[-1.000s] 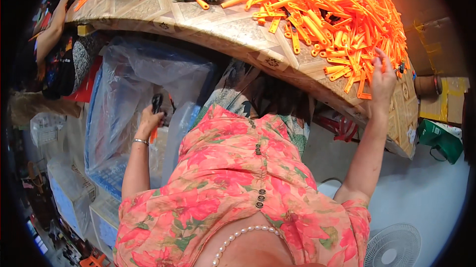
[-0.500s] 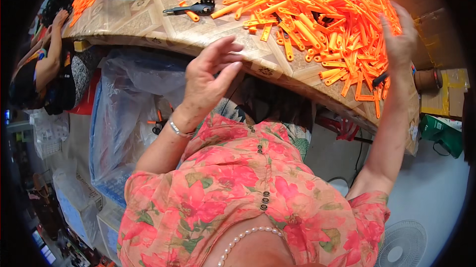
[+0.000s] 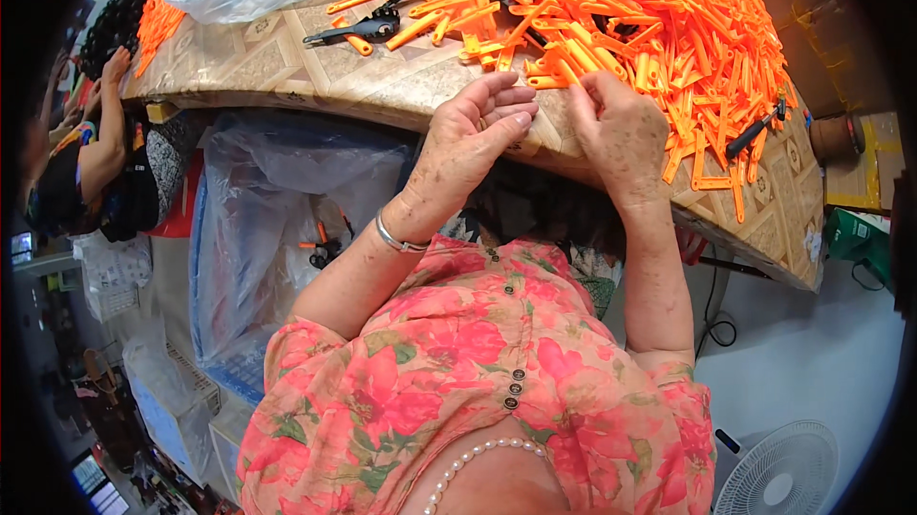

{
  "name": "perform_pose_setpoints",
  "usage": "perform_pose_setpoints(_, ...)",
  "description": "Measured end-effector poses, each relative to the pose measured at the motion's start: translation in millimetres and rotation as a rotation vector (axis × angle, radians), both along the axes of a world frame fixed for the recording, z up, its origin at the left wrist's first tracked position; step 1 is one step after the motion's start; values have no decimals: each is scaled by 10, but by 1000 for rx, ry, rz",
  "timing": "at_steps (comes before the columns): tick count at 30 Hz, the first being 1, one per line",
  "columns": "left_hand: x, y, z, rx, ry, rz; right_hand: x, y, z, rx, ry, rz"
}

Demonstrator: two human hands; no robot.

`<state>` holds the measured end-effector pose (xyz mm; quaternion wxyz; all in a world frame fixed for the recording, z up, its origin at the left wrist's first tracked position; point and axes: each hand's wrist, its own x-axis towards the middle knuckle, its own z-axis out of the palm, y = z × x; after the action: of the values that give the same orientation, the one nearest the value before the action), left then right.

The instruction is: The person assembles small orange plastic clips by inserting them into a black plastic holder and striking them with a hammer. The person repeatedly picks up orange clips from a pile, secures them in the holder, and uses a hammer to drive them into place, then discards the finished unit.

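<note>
Tabletop passable leftward; orange pieces (heaped) block right.

Two heaps of orange pieces are lying on one table. The wearer's two hands, one fan and one green bag are showing.

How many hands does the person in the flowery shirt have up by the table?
2: the left hand, with a bracelet on its wrist, and the right hand, beside the orange pieces. Some right-hand fingers may be hidden.
</note>
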<state>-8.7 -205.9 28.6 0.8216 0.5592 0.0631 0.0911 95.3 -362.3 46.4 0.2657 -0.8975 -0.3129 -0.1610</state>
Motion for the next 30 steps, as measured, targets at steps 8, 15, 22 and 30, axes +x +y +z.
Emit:
perform_pose_setpoints(8,194,-122,67,-194,59,-116,-32,-511,-13,645,754,77)
perform_pose_setpoints(15,343,-309,118,-399,44,-97,-265,-771,-112,1053,968,94)
perform_pose_setpoints(22,298,-415,204,-231,46,-239,-330,-752,-209,624,39,-11)
perform_pose_setpoints(30,216,-384,130,-300,-27,-265,-489,-698,-291,509,-141,112)
